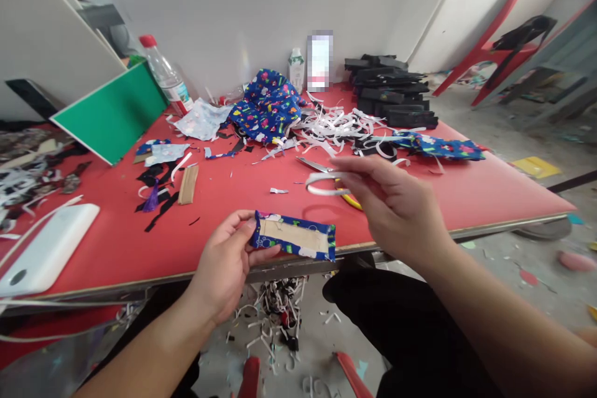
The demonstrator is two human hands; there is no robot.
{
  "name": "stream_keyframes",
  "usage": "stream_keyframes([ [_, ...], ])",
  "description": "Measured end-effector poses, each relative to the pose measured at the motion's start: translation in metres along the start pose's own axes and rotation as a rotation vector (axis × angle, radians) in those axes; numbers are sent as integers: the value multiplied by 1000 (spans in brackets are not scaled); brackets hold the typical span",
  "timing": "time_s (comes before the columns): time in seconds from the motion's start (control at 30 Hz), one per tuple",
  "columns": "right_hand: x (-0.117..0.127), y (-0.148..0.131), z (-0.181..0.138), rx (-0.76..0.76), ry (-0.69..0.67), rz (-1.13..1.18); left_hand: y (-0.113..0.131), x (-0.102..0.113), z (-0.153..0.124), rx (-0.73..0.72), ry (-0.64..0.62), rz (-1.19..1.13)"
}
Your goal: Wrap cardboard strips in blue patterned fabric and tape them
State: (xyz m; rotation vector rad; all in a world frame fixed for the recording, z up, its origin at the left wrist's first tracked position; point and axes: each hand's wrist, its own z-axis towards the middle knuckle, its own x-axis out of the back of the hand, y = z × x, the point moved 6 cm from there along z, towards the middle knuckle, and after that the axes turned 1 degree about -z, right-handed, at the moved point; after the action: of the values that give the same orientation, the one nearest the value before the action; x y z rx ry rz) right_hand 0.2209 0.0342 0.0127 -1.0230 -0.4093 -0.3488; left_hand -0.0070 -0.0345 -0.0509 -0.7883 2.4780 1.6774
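Note:
My left hand (228, 255) pinches one end of a small blue patterned fabric piece (296, 236), folded round a beige panel, at the table's front edge. A curled white strip (321, 191) is between the thumb and fingers of my right hand (387, 205), held above the table, apart from the fabric piece. Behind that hand lie scissors (313, 165) with a yellow handle, partly covered by it. Farther back are a crumpled blue patterned cloth (268, 106), a heap of white strips (333, 124) and a flat blue patterned piece (448, 146).
Stacked black pieces (387, 90) stand at the back right of the red table (261, 180). A bottle with a red cap (170, 84), a green board (114, 118) and a white device with a cable (51, 249) are on the left. Scraps litter the floor.

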Motion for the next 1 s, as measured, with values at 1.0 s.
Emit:
stream_keyframes([
  [1.0,-55,-38,-36,-34,-614,56,-5,-8,-1,0,-135,46],
])
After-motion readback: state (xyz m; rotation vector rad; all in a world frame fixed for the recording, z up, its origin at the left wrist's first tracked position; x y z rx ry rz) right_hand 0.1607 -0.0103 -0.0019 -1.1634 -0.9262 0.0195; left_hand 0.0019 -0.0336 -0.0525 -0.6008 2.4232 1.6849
